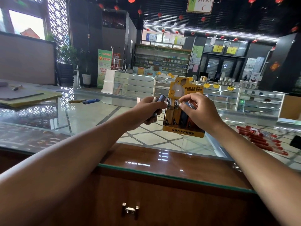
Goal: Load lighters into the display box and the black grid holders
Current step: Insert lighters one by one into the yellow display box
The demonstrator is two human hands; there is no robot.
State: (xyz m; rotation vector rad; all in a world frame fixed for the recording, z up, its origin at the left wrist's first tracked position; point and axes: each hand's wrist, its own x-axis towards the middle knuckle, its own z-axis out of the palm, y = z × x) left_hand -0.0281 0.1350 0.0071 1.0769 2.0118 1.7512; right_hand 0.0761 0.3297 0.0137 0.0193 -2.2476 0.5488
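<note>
A yellow cardboard display box (184, 132) stands on the glass counter, its tall back card upright. Rows of lighters (173, 114) in orange, blue and red fill its front. My left hand (147, 110) hovers just left of the box and grips a small bunch of lighters, a blue one (161, 97) sticking up. My right hand (197, 110) is over the box's top right, its thumb and fingers pinching the top of a blue lighter (189, 104) among the rows. No black grid holder shows in this view.
A pile of red lighters (260, 139) lies on the glass to the right, with a dark object (295, 141) at the frame edge. Far left on the counter lie a blue lighter (91, 101), an orange one (76, 101) and flat boards (29, 97). Wooden counter edge (162, 160) runs below.
</note>
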